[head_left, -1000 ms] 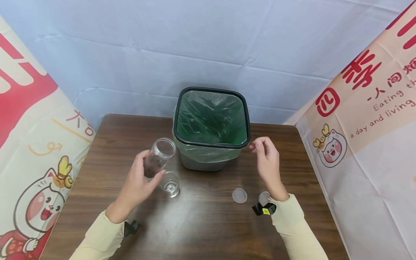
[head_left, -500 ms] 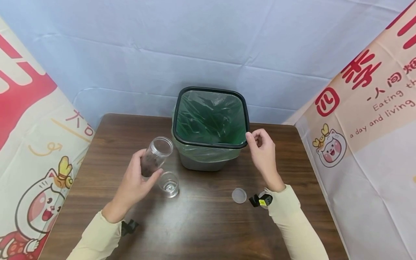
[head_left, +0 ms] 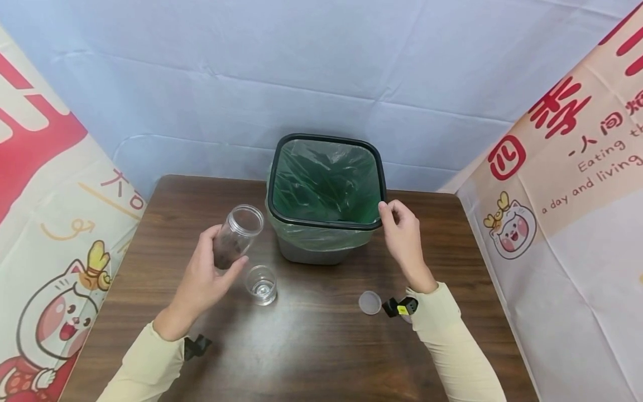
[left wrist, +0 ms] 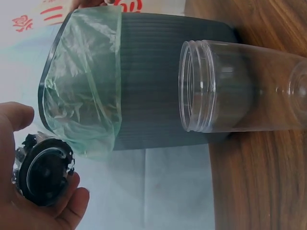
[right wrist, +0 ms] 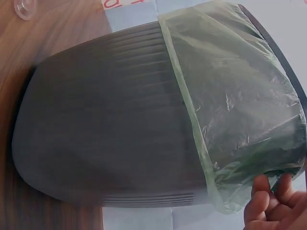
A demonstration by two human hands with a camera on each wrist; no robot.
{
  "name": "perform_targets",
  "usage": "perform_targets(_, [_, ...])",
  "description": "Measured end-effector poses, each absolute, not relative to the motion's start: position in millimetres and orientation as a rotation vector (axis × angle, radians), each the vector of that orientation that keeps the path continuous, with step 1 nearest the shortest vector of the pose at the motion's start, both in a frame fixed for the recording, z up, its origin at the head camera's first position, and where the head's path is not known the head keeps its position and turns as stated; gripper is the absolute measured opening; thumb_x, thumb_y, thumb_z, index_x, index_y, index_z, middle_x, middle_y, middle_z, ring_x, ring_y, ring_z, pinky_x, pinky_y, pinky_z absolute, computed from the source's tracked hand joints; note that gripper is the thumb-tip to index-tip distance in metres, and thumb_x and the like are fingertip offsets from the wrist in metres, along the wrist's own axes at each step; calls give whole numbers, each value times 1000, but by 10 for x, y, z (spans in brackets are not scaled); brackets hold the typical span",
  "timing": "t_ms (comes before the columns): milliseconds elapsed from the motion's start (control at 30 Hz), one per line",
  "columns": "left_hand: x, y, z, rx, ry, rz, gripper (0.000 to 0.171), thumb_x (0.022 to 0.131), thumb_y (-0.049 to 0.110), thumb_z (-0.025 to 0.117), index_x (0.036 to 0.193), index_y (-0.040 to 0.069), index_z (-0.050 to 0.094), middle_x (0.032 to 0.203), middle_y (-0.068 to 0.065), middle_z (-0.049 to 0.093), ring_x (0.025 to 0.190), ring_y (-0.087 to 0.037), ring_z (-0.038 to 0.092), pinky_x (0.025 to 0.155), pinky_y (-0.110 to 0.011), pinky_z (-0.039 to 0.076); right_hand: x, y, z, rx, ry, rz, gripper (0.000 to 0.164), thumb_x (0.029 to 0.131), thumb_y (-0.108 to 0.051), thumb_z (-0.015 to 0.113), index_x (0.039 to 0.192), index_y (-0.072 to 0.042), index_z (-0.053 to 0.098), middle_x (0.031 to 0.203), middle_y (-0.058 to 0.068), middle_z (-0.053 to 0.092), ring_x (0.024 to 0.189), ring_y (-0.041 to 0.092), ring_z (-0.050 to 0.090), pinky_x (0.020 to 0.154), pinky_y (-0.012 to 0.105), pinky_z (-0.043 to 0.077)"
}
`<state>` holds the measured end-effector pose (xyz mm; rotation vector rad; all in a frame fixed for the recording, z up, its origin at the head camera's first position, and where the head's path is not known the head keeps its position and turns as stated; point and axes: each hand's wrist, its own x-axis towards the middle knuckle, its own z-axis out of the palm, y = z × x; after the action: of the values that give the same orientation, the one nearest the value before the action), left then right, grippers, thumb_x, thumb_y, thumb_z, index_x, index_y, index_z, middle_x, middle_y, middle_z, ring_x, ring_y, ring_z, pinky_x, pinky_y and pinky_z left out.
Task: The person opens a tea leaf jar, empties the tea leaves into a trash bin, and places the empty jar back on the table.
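Note:
My left hand (head_left: 201, 273) grips a clear plastic jar (head_left: 237, 239) round its side, above the left of the table. The jar is lidless and tilted, its mouth towards the upper right; in the left wrist view its round end (left wrist: 45, 172) looks dark. A second clear jar (head_left: 262, 286) stands upright on the wood just below it. At the right rim of a grey trash can (head_left: 313, 255), my right hand (head_left: 404, 237) pinches the edge of the green bin liner (right wrist: 230, 96) with curled fingers. Part of that grip is hidden by the fingers.
A round clear lid (head_left: 370, 302) lies flat on the table (head_left: 311, 346). Another lid (head_left: 406, 319) is mostly hidden behind the right wrist camera (head_left: 400, 306). A pale cloth wall (head_left: 321, 72) rises behind the can, and printed cloth hangs on both sides.
My right hand has moved left onto the can's rim and liner from just beside it. My left hand has shifted slightly left and up with the jar.

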<state>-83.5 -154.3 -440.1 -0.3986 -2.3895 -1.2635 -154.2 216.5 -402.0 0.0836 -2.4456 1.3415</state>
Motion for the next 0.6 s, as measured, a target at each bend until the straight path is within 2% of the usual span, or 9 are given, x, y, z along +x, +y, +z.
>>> perform_targets(100, [-837,-1551,-4397,-399,-2390,-1275,70,76,19,76,132,2,38,120,-17,53,103,-25,51,86,-46,41,-1464,2084,-3881,77,-2465,1359,40,99,-32,47,70,-4,45,61,9,37,56,22,37,53,33,30])
perform_targets(233, [-846,-1559,-4378,-402,-2393,-1278,71,76,19,76,132,2,36,119,-17,53,102,-26,51,85,-46,42,-1429,2037,-3813,36,-2476,1394,43,99,-33,46,67,-4,42,59,9,37,54,22,35,51,32,30])
perform_targets(600, [-884,-1586,-4356,-446,-2426,-1302,72,78,21,76,133,4,33,110,-15,59,96,-21,55,79,-42,46,-1349,1934,-3642,-41,-2475,1449,39,99,-22,48,66,-2,41,58,3,34,54,18,35,50,30,28])
